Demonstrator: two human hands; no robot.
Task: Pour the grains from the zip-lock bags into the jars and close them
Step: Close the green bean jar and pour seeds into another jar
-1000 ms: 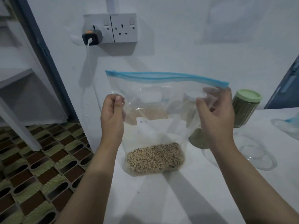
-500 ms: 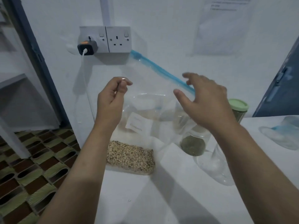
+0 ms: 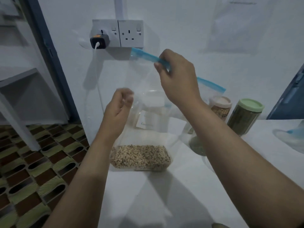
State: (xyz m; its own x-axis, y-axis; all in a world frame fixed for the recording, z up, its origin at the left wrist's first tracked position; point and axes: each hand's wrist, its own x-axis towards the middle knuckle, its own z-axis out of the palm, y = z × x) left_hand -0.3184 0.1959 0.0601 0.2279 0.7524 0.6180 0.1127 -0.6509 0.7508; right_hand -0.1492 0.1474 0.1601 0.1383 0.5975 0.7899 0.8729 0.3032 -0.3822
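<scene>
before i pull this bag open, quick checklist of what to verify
1. Right hand pinches the blue zip strip: ok.
2. Left hand grips the bag's near side: ok, fingers are curled on the clear film, though blurred.
3. Grains sit low in the zip-lock bag, away from the mouth: ok.
4. Bag bottom rests on the white table: ok.
5. Zip already parted: cannot tell, the strip is partly behind the hand.
6. Empty open jar ready to receive: not ok, the green-lidded jar and the pink-lidded jar are both capped and hold contents.
</scene>
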